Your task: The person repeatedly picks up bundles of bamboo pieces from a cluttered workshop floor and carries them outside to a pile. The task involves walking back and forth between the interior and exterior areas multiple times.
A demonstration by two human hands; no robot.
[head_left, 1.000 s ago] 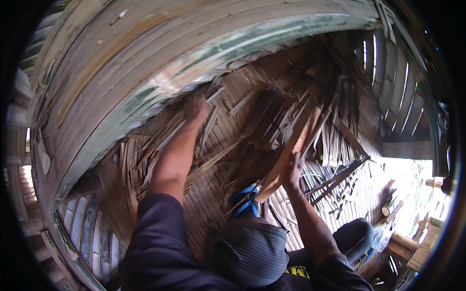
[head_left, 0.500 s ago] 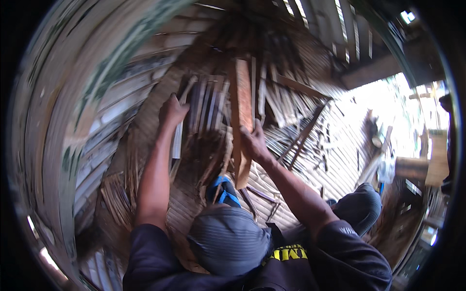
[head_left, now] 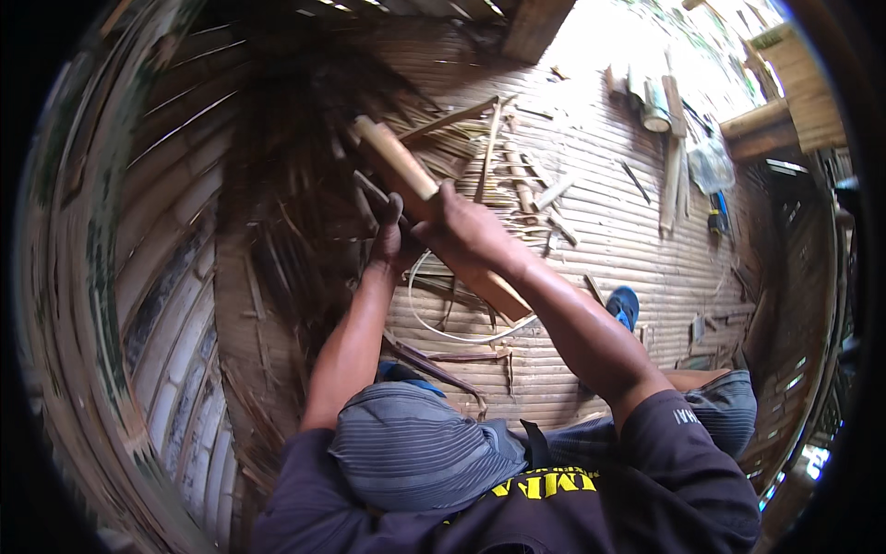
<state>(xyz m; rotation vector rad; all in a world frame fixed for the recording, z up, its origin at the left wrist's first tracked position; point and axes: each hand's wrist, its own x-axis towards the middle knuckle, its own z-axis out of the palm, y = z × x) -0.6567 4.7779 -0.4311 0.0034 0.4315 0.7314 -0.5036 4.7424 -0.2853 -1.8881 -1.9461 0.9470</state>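
Note:
A long, thick wooden board (head_left: 503,295) slants across in front of me, its pale upper end far left and its lower end nearer me. My right hand (head_left: 466,229) is closed around its middle. Close by, on the board's left side, my left hand (head_left: 394,245) is curled with the thumb up. A thin, narrow strip (head_left: 371,188) runs up to that thumb; its kind is unclear, and the fingers are partly hidden in shadow against the board. Beneath the board, a thin pale hoop-like strip (head_left: 429,325) curves over the floor.
Cut strips and sticks (head_left: 487,157) lie heaped on the slatted bamboo floor (head_left: 600,240) beyond the board. Dry leaves (head_left: 314,102) darken the far left. A slatted wall (head_left: 175,305) stands close on my left. At right are bamboo pieces (head_left: 657,115) and a clear plastic bag (head_left: 711,166).
My view has swung right. The board has tilted from nearly upright to a slant, its top toward the left. My left hand has come in beside the board and my right hand.

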